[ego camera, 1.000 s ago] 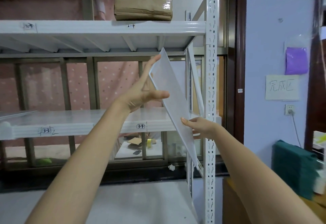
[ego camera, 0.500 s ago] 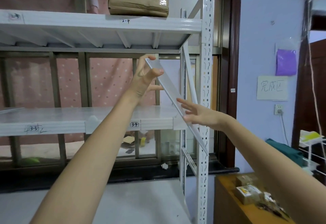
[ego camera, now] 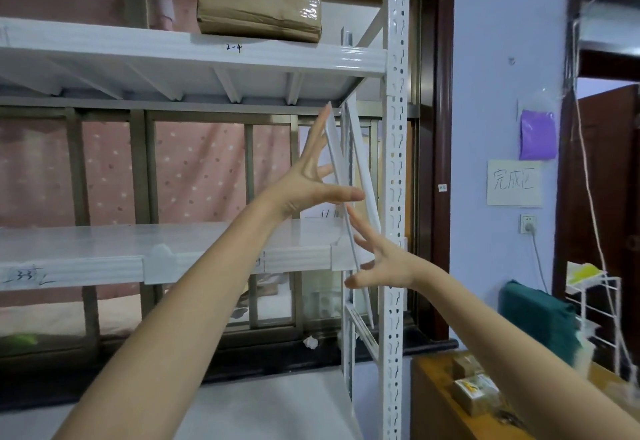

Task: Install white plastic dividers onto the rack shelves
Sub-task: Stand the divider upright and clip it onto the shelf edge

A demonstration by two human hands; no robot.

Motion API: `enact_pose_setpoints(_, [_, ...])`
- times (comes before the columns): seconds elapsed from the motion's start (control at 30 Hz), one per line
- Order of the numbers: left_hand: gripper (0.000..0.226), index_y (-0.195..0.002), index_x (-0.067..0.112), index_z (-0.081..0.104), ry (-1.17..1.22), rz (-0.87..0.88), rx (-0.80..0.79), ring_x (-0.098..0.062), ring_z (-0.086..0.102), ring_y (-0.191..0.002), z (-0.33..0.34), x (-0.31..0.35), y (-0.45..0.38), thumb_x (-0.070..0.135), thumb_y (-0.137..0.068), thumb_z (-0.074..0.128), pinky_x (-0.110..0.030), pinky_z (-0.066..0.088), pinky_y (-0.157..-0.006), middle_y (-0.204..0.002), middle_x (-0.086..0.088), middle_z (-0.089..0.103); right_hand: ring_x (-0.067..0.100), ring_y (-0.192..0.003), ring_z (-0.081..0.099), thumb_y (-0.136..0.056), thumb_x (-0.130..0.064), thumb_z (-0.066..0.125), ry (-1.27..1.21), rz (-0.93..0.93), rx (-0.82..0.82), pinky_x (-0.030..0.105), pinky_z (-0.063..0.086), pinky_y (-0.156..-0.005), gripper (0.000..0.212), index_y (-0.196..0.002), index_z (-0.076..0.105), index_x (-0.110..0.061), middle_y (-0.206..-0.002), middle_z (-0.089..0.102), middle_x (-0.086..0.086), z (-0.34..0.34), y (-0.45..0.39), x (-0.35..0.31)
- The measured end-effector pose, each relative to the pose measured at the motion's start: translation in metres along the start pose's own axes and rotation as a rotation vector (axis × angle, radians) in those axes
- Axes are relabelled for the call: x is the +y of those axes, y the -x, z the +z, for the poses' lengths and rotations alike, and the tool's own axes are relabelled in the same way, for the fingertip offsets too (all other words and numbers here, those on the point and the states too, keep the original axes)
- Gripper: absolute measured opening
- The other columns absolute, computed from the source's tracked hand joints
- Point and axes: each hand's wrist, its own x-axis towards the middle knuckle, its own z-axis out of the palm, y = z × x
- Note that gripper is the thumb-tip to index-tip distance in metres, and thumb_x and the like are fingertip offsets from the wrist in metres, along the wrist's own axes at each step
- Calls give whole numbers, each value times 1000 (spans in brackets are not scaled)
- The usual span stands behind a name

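A thin white plastic divider [ego camera: 334, 141] stands nearly edge-on to me and tilted, at the right end of the white rack, between the upper shelf [ego camera: 207, 58] and the middle shelf [ego camera: 173, 242]. My left hand [ego camera: 313, 178] grips its upper part, with the thumb across the front and the fingers along the left face. Lower down, my right hand [ego camera: 379, 261] has its fingers spread, the tips touching the divider's bottom edge by the shelf's right front corner. The rack's perforated upright [ego camera: 394, 162] rises just to the right of the divider.
A taped cardboard package [ego camera: 256, 3] lies on the upper shelf. A diagonal brace [ego camera: 362, 169] crosses the rack's end behind the divider. At lower right a wooden table [ego camera: 433, 401] holds small packs, with a green cloth [ego camera: 540, 315] and a white wire stand [ego camera: 595, 287] beyond.
The divider has swung from a broad slant to nearly edge-on and steeper, closer to the rack's right end. Both hands moved right with it, and my right hand's fingers have spread.
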Motion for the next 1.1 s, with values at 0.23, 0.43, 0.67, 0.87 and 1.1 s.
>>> enact_pose_setpoints(0.23, [121, -147, 44, 10, 103, -86, -19, -29, 39, -133, -18, 12, -34, 23, -53, 84, -40, 58, -70, -158, -2, 14, 21, -147, 10, -62, -32, 79, 16, 51, 5, 39, 22, -115, 120, -144, -5, -56, -160, -6, -13, -18, -20, -12])
enact_pose_setpoints(0.43, [122, -148, 44, 9, 71, -98, -36, -35, 35, -135, -33, 20, -72, 23, -54, 85, -44, 58, -71, -158, -7, 16, 16, -147, 13, -63, -31, 80, -20, 28, 50, 40, 22, -116, 121, -148, -3, -52, -161, 1, -7, -34, -47, -22])
enact_pose_setpoints(0.67, [117, -149, 45, 5, -50, -75, -22, -35, 31, -138, -42, 9, -108, 21, -64, 82, -42, 59, -74, -159, -3, 9, 18, -147, 9, -73, -18, 75, -24, -16, 73, 28, 22, -107, 117, -149, -11, -40, -161, -3, -1, -56, -80, -7])
enact_pose_setpoints(0.87, [117, -148, 47, 6, -137, -116, 11, -34, 39, -133, -44, -15, -139, 23, -64, 83, -50, 58, -77, -159, -5, 11, 24, -146, 12, -73, -18, 76, -57, -34, 47, 28, 24, -104, 119, -149, -12, -37, -161, -1, 6, -73, -108, 18])
enact_pose_setpoints(1.1, [115, -148, 48, 10, -187, -172, 48, -34, 41, -132, -51, -42, -172, 24, -63, 83, -49, 58, -72, -159, -1, 13, 20, -146, 15, -83, -6, 71, -138, -75, 37, 22, 30, -97, 112, -149, -12, -41, -161, 1, 1, -83, -148, 49])
